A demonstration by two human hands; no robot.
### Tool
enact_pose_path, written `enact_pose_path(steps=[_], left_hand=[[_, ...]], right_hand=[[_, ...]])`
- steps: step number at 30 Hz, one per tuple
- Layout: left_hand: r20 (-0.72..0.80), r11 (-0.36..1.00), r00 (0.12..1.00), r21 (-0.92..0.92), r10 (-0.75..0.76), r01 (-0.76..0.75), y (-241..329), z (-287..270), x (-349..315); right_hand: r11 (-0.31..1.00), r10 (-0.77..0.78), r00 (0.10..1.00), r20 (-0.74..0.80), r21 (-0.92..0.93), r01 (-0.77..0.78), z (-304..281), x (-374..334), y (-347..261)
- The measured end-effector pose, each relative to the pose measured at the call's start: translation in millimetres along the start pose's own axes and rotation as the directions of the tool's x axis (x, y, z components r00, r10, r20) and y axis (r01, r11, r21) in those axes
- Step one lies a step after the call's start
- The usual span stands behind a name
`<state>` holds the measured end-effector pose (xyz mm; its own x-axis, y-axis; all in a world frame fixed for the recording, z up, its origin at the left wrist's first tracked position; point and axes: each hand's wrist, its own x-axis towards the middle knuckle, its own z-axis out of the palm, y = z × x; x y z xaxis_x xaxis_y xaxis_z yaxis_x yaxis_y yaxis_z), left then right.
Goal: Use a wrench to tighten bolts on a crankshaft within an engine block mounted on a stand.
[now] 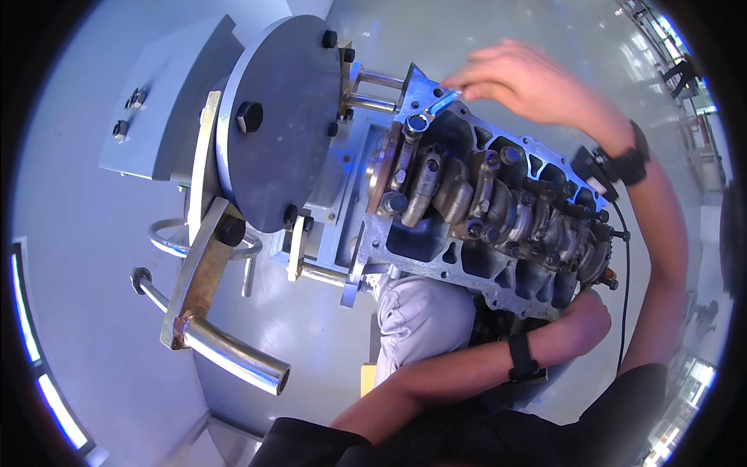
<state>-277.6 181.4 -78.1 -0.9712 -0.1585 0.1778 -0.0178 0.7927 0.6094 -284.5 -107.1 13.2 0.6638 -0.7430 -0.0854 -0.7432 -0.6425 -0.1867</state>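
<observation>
An engine block (429, 263) lies in a stand with its crankshaft (455, 194) and bearing caps facing up. My right hand (517, 82) reaches over the far side, fingers closed on the end of a wrench (445, 102). The wrench's ring end sits around a bolt on the bearing cap (405, 156) at the block's left end. My left hand (585, 321) is curled against the near right corner of the block. Its fingers are hidden, so what they grip does not show.
A large round grey plate (284, 124) with dark bolts carries the block on the left. Below it stick out a metal tube handle (233, 356) and a ring-shaped handwheel (166, 243). A grey box (167, 101) stands behind. From my right wrist hangs a cable (627, 272).
</observation>
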Motion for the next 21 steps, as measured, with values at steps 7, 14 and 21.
enact_pose_path(steps=[7, 14, 21], left_hand=[[0.141, 0.999, 0.990, -0.047, -0.005, 0.012, 0.1, -20.6, -2.5], [0.114, 0.994, 0.993, -0.107, -0.018, 0.031, 3.4, -13.1, 0.4], [0.026, 0.997, 0.999, -0.061, 0.037, -0.035, -4.1, -9.3, -0.5]], right_hand=[[0.923, -0.368, 0.915, -0.164, -0.186, 0.338, -32.6, 41.2, -5.6], [0.967, 0.193, 0.971, -0.141, 0.194, -0.165, -19.7, 8.1, 16.3], [0.933, 0.322, 0.943, 0.082, 0.144, -0.331, -16.2, -26.0, -23.6]])
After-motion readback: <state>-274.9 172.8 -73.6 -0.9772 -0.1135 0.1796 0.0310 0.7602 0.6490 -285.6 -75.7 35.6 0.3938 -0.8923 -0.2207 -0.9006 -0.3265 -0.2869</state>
